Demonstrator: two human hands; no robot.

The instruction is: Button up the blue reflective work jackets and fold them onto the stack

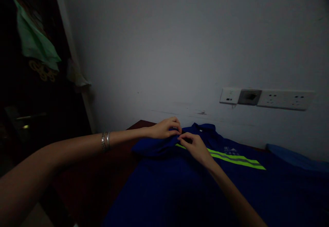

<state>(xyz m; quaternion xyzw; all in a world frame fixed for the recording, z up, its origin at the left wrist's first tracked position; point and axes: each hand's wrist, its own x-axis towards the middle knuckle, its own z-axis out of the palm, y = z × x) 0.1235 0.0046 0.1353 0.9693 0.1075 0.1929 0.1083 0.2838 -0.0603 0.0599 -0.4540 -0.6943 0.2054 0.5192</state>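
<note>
1. Blue garment (164, 179) lies below the socket panel (282, 100), apparently spread for access.
2. Below-left of the panel, left hand (164, 128) and right hand (196, 147) pinch its cloth close together, seemingly to control one small spot.
3. Fingers obscure that spot; shadow swallows lower folds; the frame crops the garment.

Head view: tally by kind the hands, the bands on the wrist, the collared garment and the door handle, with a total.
Hands: 2, left hand and right hand
Wrist bands: 2, beaded band and smooth band
Blue collared garment: 1
Door handle: 1
Total: 6
</note>
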